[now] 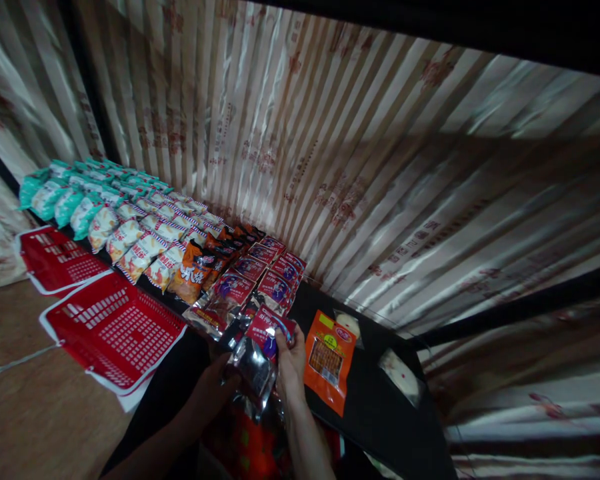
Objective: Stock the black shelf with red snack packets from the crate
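A snack packet with a red top and a dark, shiny lower part (256, 367) is held in front of me, over the near edge of the black table (380, 427). Gripping its right side near the red top is my right hand (291, 353), with the thumb on the front. My left hand (213, 385) is closed at the packet's lower left edge; its fingers are dark and partly hidden. Just beyond lie rows of matching red-topped packets (230, 290). To the right of my right hand, an orange snack bag (329, 363) lies flat on the table.
White packets (401, 375) lie at the table's right. Orange-black bags (191, 273), white striped-edge bags (143, 257) and teal bags (70, 207) stand in rows leftward. Two red baskets (123, 327) sit below the table's left edge. A striped curtain (260, 120) hangs behind.
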`<action>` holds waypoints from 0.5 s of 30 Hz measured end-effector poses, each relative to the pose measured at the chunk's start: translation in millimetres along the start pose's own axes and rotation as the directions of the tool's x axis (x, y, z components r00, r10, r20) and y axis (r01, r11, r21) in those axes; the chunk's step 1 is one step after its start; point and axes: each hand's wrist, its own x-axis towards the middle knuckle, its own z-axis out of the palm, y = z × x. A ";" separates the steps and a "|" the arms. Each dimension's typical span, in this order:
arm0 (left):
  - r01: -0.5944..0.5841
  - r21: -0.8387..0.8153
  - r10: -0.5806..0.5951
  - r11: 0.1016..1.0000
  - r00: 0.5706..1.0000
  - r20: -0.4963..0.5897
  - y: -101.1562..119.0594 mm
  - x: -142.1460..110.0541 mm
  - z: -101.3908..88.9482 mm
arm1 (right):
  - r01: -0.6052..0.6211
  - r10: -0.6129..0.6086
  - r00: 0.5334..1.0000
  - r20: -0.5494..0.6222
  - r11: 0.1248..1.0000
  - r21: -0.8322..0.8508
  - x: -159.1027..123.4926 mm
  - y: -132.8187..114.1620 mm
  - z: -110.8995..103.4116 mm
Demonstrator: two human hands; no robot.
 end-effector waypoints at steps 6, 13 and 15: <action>-0.053 0.007 0.053 0.999 0.998 -0.044 8.2 3.7 3.4 | 0.148 -0.142 0.989 0.045 0.978 -0.145 6.7 -4.7 2.3; -0.155 -0.004 0.155 0.988 0.986 -0.065 21.4 13.4 11.2 | 0.304 -0.292 0.952 0.090 0.877 -0.373 51.5 -4.9 12.3; -0.123 -0.055 0.120 0.991 0.992 -0.047 22.1 16.8 14.4 | 0.339 -0.331 0.939 0.097 0.830 -0.443 63.5 -5.5 16.3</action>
